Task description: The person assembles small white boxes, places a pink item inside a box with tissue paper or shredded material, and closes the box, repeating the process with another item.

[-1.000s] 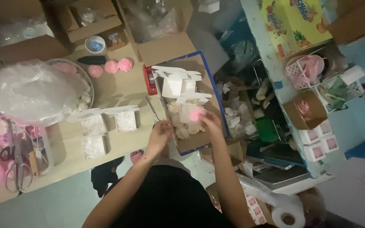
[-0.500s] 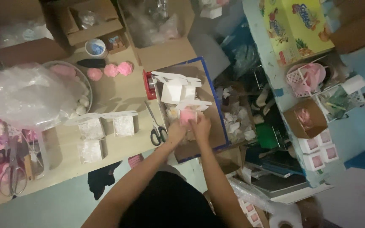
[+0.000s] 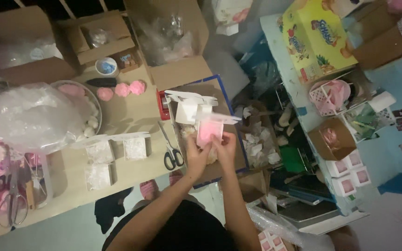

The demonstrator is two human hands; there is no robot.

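Both of my hands hold a small white box with a pink inside point(image 3: 209, 131) above a brown cardboard tray point(image 3: 231, 163). My left hand point(image 3: 195, 153) grips its left side and my right hand point(image 3: 225, 149) its right side. The box's white flaps stand open at the top. Another open white box point(image 3: 188, 108) sits just beyond it. Black-handled scissors point(image 3: 172, 152) lie on the wooden table point(image 3: 131, 116) just left of my left hand.
Three pink round pieces point(image 3: 122, 89) and a metal bowl under a clear plastic bag point(image 3: 33, 116) lie at the left. Open white boxes point(image 3: 112, 153), cardboard cartons point(image 3: 98, 39), a second pair of scissors point(image 3: 12, 202) and pink-windowed boxes point(image 3: 350, 174) surround the work area.
My left hand has come off the table near the scissors and joined the right hand on the pink-lined box, which is now raised and held upright between both hands.
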